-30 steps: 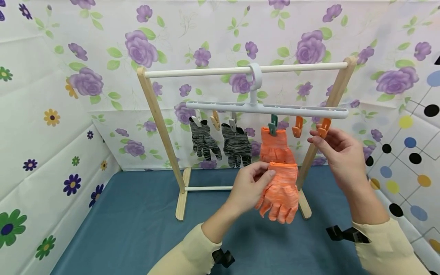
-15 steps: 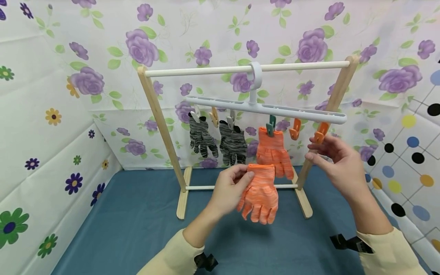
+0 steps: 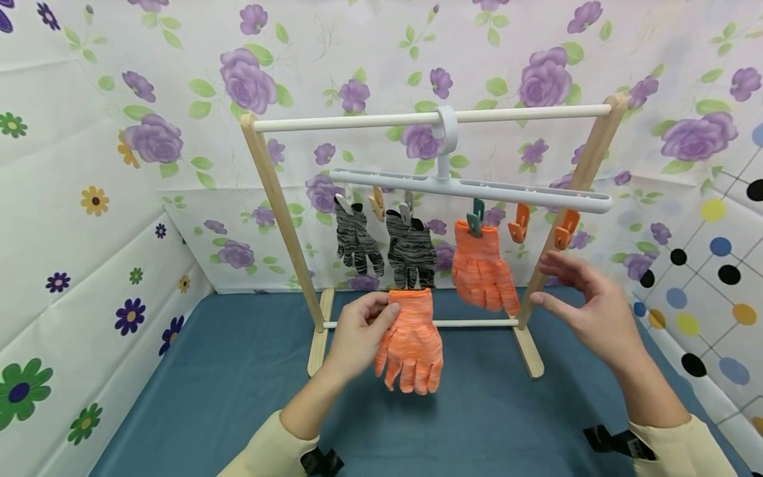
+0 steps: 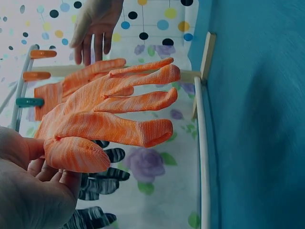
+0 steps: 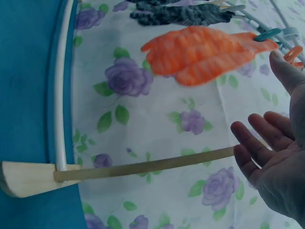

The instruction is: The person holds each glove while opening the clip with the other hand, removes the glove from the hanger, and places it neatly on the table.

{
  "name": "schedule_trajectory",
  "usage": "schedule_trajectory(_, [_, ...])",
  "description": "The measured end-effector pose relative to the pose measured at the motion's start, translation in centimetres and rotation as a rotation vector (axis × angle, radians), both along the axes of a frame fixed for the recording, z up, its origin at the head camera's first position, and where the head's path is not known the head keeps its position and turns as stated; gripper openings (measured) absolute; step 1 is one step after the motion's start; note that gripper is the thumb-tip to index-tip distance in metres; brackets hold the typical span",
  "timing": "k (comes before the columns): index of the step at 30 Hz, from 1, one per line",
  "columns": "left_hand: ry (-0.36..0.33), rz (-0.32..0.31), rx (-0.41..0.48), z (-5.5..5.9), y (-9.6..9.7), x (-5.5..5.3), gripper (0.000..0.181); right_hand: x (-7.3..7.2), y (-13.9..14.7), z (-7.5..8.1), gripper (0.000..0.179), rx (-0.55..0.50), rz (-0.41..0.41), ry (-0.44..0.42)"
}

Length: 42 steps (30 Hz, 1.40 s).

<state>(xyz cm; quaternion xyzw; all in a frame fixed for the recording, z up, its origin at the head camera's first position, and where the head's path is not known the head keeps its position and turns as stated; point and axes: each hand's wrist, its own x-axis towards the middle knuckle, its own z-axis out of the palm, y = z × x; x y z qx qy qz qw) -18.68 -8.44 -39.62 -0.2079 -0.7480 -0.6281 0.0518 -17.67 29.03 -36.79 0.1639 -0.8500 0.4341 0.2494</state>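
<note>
My left hand [image 3: 360, 331] pinches an orange knit glove [image 3: 411, 344] by the side of its cuff, and the glove's fingers dangle over the table. Beneath the rightmost orange clip [image 3: 566, 230] my right hand [image 3: 596, 311] is held apart from it, fingers spread and nothing in them. A second orange glove [image 3: 484, 265] hangs from a green clip [image 3: 475, 218] on the grey hanger [image 3: 512, 192]. Two grey-black gloves hang further left, one [image 3: 356, 238] from a white clip, the other [image 3: 411, 248] from a grey clip [image 3: 406, 209].
The hanger hooks over the white top rod [image 3: 334, 123] of a wooden rack [image 3: 277, 212], which stands on a blue cloth [image 3: 197, 397]. A beige clip [image 3: 377, 203] and another orange clip [image 3: 519, 224] hang bare. Flowered sheeting [image 3: 197, 59] stands behind.
My left hand has carried the held orange glove leftward, away from the hanging one. My right hand has let go of the rightmost orange clip and dropped slightly below it.
</note>
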Motion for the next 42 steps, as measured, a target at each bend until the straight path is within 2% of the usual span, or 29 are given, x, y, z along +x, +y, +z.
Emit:
schedule_trajectory(6, [-0.05,0.043,-0.008,-0.6,-1.9,0.1,0.022,0.5,0.4,-1.2,0.076,0.081,-0.027,-0.011])
schedule_trajectory(15, [-0.145,0.116,-0.04,-2.2,-4.4,0.0,0.02,0.6,1.2,-3.2,0.083,0.207,-0.016,0.083])
schedule_trajectory(24, [-0.272,0.169,-0.05,-3.8,-6.2,-0.1,0.025,1.1,1.5,-4.7,0.084,0.246,-0.028,0.051])
schedule_trajectory(33, [-0.357,0.209,-0.108,-5.8,-7.4,-0.7,0.026,1.5,1.6,-5.9,0.085,0.259,-0.01,0.031])
schedule_trajectory(39, [-0.387,0.221,-0.158,-7.5,-8.0,-1.5,0.022,2.2,1.7,-6.7,0.086,0.279,0.007,0.031])
schedule_trajectory(42, [-0.38,0.205,-0.194,-8.2,-8.2,-1.7,0.022,2.4,1.8,-7.0,0.087,0.281,0.021,0.032])
